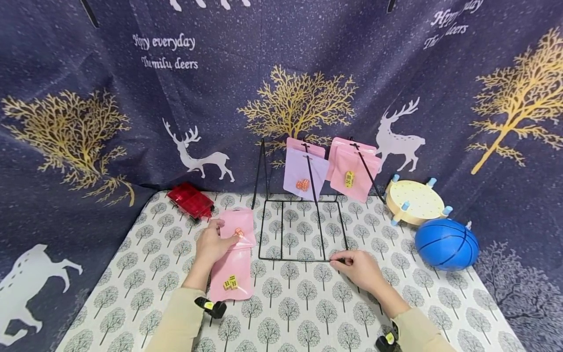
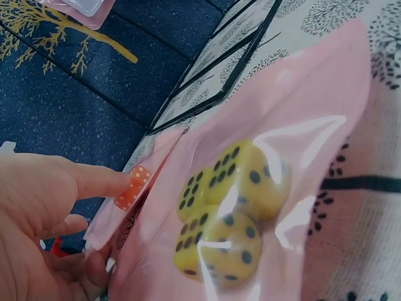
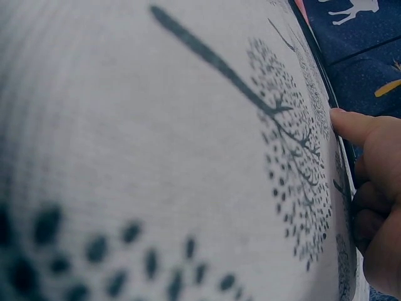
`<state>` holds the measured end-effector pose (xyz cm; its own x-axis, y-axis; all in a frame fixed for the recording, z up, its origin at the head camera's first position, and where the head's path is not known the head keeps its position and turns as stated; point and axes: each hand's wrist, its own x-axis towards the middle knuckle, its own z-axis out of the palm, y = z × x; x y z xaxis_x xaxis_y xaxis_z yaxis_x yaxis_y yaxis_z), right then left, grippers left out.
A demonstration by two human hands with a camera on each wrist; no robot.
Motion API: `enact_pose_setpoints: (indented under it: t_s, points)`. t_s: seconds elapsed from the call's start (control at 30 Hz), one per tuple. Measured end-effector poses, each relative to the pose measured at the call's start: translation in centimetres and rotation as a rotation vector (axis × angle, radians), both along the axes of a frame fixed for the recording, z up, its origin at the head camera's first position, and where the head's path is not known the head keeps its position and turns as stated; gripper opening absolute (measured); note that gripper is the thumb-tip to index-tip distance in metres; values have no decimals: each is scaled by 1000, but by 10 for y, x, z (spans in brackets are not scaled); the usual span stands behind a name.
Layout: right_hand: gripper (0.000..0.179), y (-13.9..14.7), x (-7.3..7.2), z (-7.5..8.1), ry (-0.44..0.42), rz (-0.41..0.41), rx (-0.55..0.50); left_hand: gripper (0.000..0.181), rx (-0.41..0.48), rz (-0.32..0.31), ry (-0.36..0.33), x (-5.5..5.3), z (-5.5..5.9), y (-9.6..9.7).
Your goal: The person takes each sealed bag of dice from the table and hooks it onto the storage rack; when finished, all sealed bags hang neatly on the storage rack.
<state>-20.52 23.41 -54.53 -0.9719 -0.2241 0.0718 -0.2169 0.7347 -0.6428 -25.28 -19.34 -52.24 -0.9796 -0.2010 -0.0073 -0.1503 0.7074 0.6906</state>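
My left hand (image 1: 213, 244) holds a pink zip pouch (image 1: 243, 220) by its left side, the thumb lying over the orange dice (image 2: 133, 186) seen through its clear window. Overlapping it on the near side, a second pink pouch (image 1: 227, 265) lies on the cloth with yellow dice (image 2: 216, 213) inside. At the near right corner of a black wire rack (image 1: 292, 259), my right hand (image 1: 360, 271) pinches the rod. In the right wrist view the fingertip touches the rod; its other fingers are curled and partly hidden.
A lilac pouch (image 1: 292, 168) and a pink pouch (image 1: 358, 188) hang on the rack's upper bars, with more pink pouches behind. A red toy cart (image 1: 189, 198) stands back left. To the right are a cream stool-like toy (image 1: 413, 198) and a blue ball (image 1: 444, 247).
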Motion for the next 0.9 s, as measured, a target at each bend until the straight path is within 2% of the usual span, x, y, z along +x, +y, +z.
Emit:
enact_pose_setpoints:
  t_s: [0.27, 0.57, 0.7, 0.9]
  points:
    - [12, 0, 0, 0, 0, -6, -3, 64, 44, 15, -1, 0, 0, 1]
    - [12, 0, 0, 0, -16, -4, -5, 38, 119, 73, 112, 1, -1, 4]
    - [11, -1, 0, 1, -16, -7, 2, 45, 146, 96, 144, 2, 1, 5]
    - [11, 0, 0, 1, -1, -4, 6, 64, 217, 104, 139, 2, 3, 3]
